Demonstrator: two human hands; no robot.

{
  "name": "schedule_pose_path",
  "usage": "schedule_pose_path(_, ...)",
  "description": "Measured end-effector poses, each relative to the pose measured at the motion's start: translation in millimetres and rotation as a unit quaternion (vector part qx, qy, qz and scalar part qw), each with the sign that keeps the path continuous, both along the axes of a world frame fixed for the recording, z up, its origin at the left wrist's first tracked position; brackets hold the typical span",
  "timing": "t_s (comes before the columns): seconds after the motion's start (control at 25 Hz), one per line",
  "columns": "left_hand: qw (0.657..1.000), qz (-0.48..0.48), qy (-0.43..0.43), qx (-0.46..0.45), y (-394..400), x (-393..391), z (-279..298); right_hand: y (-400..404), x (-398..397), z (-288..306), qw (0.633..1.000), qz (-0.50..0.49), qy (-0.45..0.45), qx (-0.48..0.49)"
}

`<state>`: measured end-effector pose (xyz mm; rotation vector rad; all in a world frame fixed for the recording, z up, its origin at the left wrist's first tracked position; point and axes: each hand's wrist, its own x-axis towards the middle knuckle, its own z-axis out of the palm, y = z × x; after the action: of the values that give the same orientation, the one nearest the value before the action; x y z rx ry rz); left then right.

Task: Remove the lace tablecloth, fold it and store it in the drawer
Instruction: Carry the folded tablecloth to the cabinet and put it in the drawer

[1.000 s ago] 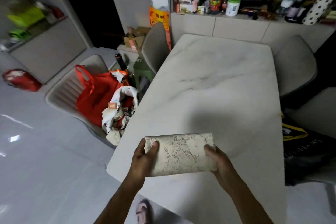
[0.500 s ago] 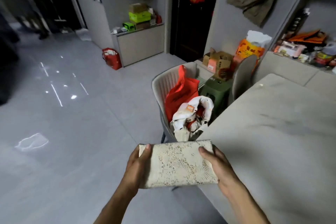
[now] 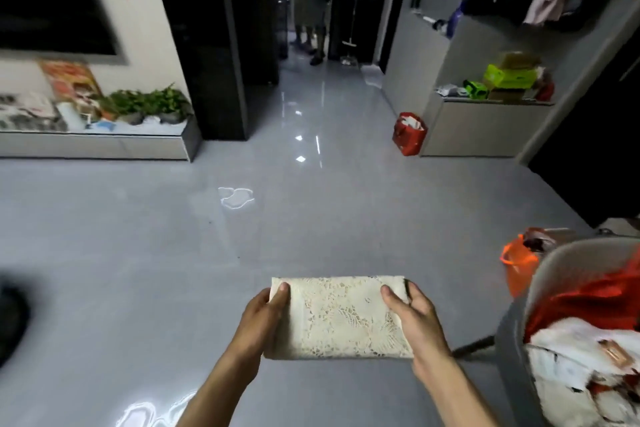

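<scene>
Folded lace tablecloth [image 3: 341, 317] carried away from the tabletop, now out of view.
Held flat above the glossy grey floor [image 3: 138, 253], left hand [image 3: 265, 314] and right hand [image 3: 414, 315] each with a firm grip on a short end, thumbs on top; cream openwork lace, neat rectangle; padded grey chair [image 3: 561, 274] now at right.

Cream floral lace tablecloth [image 3: 341, 317] — glossy grey floor [image 3: 138, 236].

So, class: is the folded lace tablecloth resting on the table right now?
No, both the left hand and right hand hold the folded lace tablecloth over the floor.
</scene>
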<state>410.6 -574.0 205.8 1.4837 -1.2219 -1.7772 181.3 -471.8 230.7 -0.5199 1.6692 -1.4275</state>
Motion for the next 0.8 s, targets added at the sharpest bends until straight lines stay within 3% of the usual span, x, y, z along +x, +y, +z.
schedule_pose_path(0.48, 0.979, 0.203, -0.003, 0.005, -263, 133, -27, -373, 107, -54, 0.974, 0.191, -0.102, 0.067)
schedule_pose_path(0.8, 0.949, 0.313, 0.005, 0.032, -432, 222, -37, -588, 208, -58, 0.948, 0.287, -0.088, 0.104)
